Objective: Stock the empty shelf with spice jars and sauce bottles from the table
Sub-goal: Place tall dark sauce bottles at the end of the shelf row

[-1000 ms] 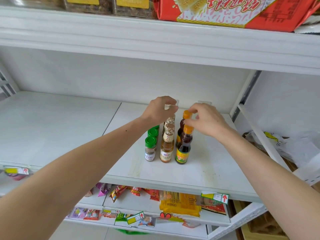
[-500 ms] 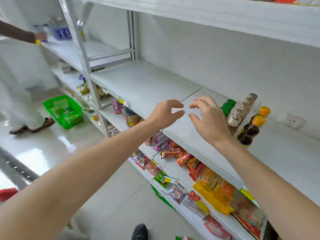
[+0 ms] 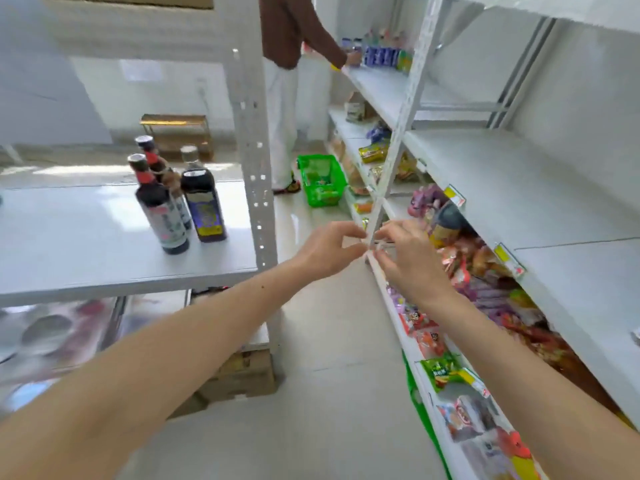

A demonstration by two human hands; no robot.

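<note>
Three dark sauce bottles (image 3: 173, 199) stand together on a white shelf board (image 3: 69, 244) at the left. The largest bottle (image 3: 204, 206) has a purple label and stands at the right of the group. My left hand (image 3: 327, 249) and my right hand (image 3: 407, 258) float side by side over the aisle, between the two racks, fingers loosely curled and holding nothing. The white stocking shelf (image 3: 519, 188) runs along the right; the jars placed on it are out of view.
A white perforated post (image 3: 251, 140) stands right of the bottles. A person in a brown top (image 3: 291, 36) works at the far shelves. A green basket (image 3: 320, 183) sits on the floor. Snack packets (image 3: 485, 282) fill the lower right shelves.
The view has swung left, from the shelf with the placed jars to the aisle and the rack with the sauce bottles. Both hands came off the bottles and now hang free.
</note>
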